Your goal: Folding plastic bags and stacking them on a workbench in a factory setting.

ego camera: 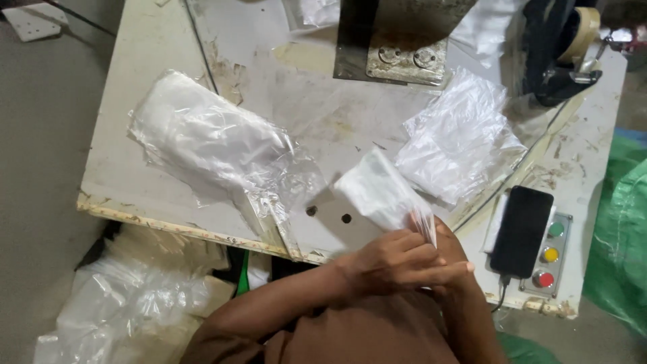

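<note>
A small stack of clear plastic bags point(381, 192) sits just below the centre of the frame, its lower end gripped by both hands and its upper end fanning up and left over the pale surface point(135, 81). The work looks to be at the stage of squaring or counting the stack; a next move would call for a steady pinch so the slippery sheets do not slide apart.

The left hand point(394, 259) lies on top, fingers point(441, 268) curled nearly closed across the stack's lower edge. The right hand point(453, 259) is mostly hidden beneath it, and appears closed on the same edge.

Right of the stack lies another pile of clear bags point(458, 138); a larger crumpled bundle point(209, 141) lies to the left. At lower right a dark phone point(522, 230) rests beside a button panel point(550, 255).
</note>
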